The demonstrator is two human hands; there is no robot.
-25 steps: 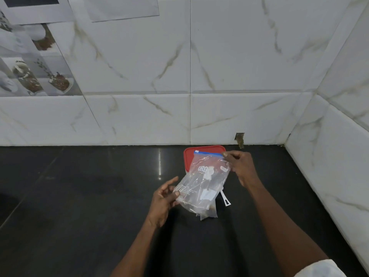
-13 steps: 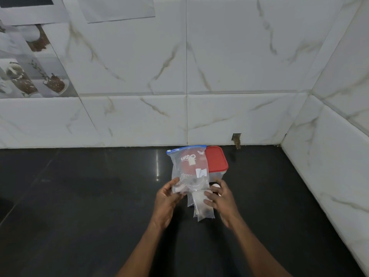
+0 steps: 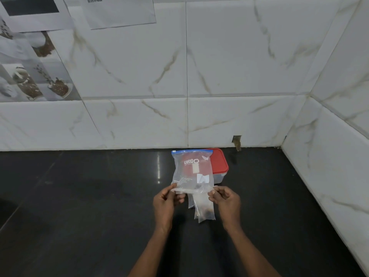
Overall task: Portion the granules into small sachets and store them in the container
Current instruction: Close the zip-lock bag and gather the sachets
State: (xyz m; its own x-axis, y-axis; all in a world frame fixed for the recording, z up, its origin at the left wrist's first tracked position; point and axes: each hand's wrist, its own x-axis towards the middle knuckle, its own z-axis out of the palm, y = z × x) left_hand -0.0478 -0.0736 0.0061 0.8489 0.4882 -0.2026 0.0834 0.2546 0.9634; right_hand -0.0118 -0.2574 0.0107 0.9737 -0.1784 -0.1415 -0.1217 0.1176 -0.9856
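A clear plastic zip bag with a blue seal strip and white "URGO" lettering is held upright above the glossy black stone bench, its sealed edge uppermost. Its lower left corner is pinched between the thumb and fingers of the left hand, and its lower right corner is pinched in the same way by the right hand, so both hands are closed on the bag. Below the bag, between the two hands, small clear plastic sachets are seen hanging down, with dark granules gathered near their lower ends; whether they are gripped by a hand or only caught under the bag cannot be told. Behind the bag, near the back edge of the bench and towards its right rear corner, a clear rectangular plastic container with a red lid is set on the bench, its lid closed and partly hidden by the bag. The bench is bordered at the back and on the right by white marble-patterned wall tiles. Printed sheets of paper are fixed to the wall at the upper left.
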